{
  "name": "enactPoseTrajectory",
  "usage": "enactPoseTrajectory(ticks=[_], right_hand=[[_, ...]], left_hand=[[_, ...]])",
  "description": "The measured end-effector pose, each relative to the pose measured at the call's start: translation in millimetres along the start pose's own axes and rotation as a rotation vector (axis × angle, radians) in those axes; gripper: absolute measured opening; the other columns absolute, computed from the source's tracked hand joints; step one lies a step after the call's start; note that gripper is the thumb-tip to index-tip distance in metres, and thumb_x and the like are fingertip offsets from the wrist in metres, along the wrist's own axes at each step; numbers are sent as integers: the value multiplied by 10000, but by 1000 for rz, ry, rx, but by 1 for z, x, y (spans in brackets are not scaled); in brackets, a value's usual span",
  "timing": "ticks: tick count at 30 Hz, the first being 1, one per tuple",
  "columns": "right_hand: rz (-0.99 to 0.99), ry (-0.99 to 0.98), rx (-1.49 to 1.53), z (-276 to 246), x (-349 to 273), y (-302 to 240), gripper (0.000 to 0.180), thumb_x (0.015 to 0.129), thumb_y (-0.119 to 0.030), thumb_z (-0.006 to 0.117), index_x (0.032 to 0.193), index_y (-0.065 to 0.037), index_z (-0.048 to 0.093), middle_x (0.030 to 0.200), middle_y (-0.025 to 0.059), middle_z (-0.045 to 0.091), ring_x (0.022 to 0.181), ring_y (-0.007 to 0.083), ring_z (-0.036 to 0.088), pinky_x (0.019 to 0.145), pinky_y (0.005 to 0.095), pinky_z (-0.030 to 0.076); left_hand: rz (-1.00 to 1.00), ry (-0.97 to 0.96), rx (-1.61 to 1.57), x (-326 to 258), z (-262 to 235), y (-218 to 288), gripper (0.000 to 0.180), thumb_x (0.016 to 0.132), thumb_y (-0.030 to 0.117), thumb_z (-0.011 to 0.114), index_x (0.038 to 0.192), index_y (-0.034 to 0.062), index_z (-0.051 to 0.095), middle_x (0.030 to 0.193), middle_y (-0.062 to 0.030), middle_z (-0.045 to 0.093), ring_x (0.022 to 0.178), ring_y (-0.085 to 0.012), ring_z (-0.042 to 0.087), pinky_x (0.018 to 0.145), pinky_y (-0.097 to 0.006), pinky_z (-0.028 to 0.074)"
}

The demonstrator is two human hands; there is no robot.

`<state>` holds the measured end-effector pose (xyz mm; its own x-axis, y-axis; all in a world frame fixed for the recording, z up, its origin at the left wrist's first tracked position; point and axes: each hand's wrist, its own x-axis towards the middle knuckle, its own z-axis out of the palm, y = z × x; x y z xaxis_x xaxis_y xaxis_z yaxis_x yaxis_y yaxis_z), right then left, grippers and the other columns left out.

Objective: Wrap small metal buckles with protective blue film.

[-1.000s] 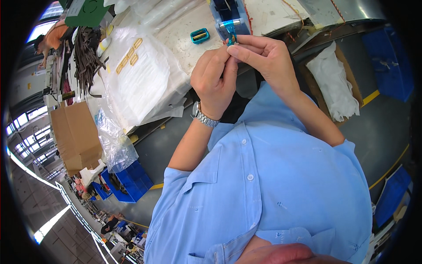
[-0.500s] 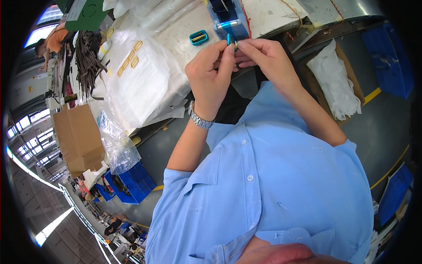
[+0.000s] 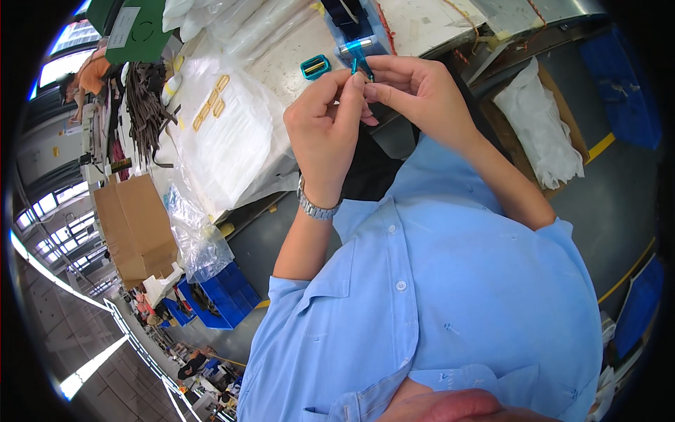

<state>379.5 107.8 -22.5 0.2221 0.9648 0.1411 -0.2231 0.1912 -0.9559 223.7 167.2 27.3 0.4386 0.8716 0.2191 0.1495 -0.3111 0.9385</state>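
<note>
My left hand [image 3: 329,130] and my right hand [image 3: 415,91] meet above the worktable edge. Together their fingertips pinch a small teal strip [image 3: 358,65] that stands upright between them. A metal watch [image 3: 318,205] sits on my left wrist. Just beyond the hands a blue plastic tray [image 3: 355,28] holds a dark part. A small teal buckle-shaped piece [image 3: 315,67] lies on the table to the left of the hands.
A clear plastic bag of white sheets [image 3: 228,137] with tan pieces lies at left. Dark straps [image 3: 144,112] hang further left. A brown cardboard box [image 3: 137,225], blue crates [image 3: 221,299] and a box of white cloth [image 3: 545,133] stand around me.
Both hands have drifted slightly down and toward me, still pinching the teal strip together. The tray and buckle piece have stayed put.
</note>
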Motion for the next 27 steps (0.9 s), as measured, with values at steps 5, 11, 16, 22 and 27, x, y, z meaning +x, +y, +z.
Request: enactPoseTrajectory(ticks=[5,11,16,22,27], right_hand=[[28,38,94,9,-3,1,359,1025,-119,745,1333,63,707,1086,98,814,990,120,772,884,261,601],[8,64,-13,6,-1,8,339,1036,-139,734,1312,58,726,1073,93,816,994,123,772,885,257,597],[-23,92,-27,7,-3,11,345,1031,-141,739,1313,57,729,1061,93,817,991,112,763,873,255,593],[84,34,-152,0,-12,20,328,1028,-143,744,1277,71,730,1026,110,816,977,82,740,860,258,592],[-38,32,-258,10,-35,7,321,1011,-150,725,1253,61,706,967,110,802,862,113,733,748,285,575]], left_hand=[[-86,-87,28,10,-7,10,199,1046,111,689,994,-69,757,756,-74,735,624,-109,710,562,-249,570],[-183,-114,-47,16,-6,4,231,1058,133,677,969,-64,757,737,-55,713,620,-106,698,561,-259,590],[-156,-108,-10,12,-4,3,235,1061,130,672,965,-67,756,736,-52,713,616,-101,692,561,-262,595],[-268,-173,-42,9,0,-18,240,1068,133,662,971,-66,755,763,-59,733,618,-99,685,550,-268,589],[-310,-168,-50,-33,-4,-18,234,1077,128,642,978,-63,734,784,-51,715,633,-102,676,555,-262,573]])
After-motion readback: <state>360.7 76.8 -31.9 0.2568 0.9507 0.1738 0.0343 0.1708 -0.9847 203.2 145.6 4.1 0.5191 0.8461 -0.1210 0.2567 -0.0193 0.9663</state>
